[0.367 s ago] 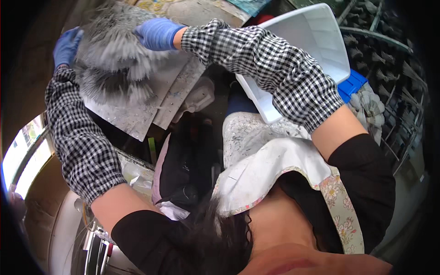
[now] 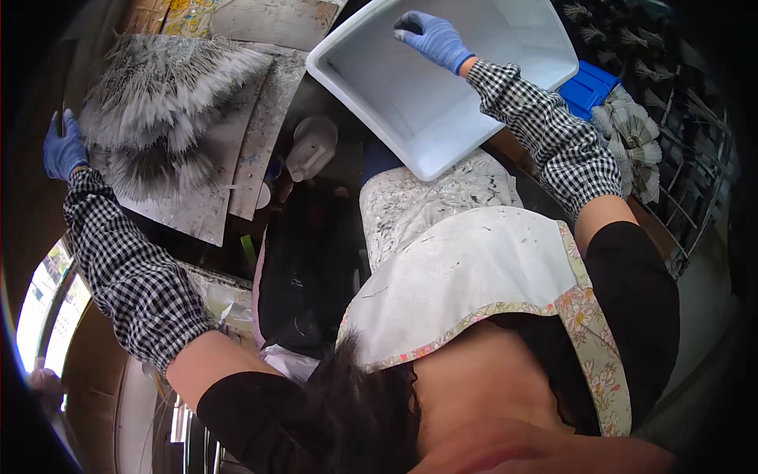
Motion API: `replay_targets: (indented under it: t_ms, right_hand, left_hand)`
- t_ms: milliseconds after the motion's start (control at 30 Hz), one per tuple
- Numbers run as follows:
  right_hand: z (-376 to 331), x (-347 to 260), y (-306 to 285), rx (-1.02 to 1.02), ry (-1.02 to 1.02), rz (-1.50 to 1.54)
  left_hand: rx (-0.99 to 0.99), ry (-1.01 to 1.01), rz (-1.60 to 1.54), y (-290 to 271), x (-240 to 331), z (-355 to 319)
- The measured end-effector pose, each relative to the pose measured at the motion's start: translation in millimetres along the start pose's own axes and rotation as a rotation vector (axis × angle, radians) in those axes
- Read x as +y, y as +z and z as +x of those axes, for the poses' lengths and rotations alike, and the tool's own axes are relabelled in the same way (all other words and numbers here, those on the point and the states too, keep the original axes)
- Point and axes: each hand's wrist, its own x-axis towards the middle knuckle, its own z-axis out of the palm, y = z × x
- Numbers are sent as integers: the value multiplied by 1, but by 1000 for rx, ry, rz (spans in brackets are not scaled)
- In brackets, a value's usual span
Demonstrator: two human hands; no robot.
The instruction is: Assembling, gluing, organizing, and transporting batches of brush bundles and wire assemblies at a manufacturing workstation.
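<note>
A large heap of grey-white bristle tufts with thin wire-like stems [image 2: 170, 87] lies on a paint-spattered board [image 2: 193, 213] at the far left. At the heap's left edge is my left hand [image 2: 65, 148], in a blue knitted glove; its fingers are apart and nothing shows in them. My right hand [image 2: 436, 41], gloved alike, hovers over the inside of a white plastic tub [image 2: 355, 95]. Its fingers are curled together, their tips dark. Whatever they may hold is too small or hidden to make out.
A blue plastic piece [image 2: 588, 87] and fanned pale bristle bundles [image 2: 632, 138] sit right of the tub. Dark racks with more tufts [image 2: 671, 71] fill the far right. Between board and tub is a clear plastic container [image 2: 313, 146]. A speckled cloth [image 2: 434, 201] covers my lap.
My right hand has moved right, from the heap to over the tub. My left hand has shifted slightly left and down. The view has tilted, so more of the tub shows.
</note>
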Motion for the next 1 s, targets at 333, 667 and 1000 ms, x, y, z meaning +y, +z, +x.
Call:
replay_targets:
  t_ms: [333,667,1000]
  right_hand:
    - [-27,129,202,-614,-302,-683]
    - [-45,85,266,-677,-2,-409]
    - [-7,81,269,-454,563,-1]
  left_hand:
    - [-45,-106,-1320,-5,309,-227]
    - [-509,-1168,-1234,-5,365,-470]
    - [-745,-1331,-1668,41,341,-457]
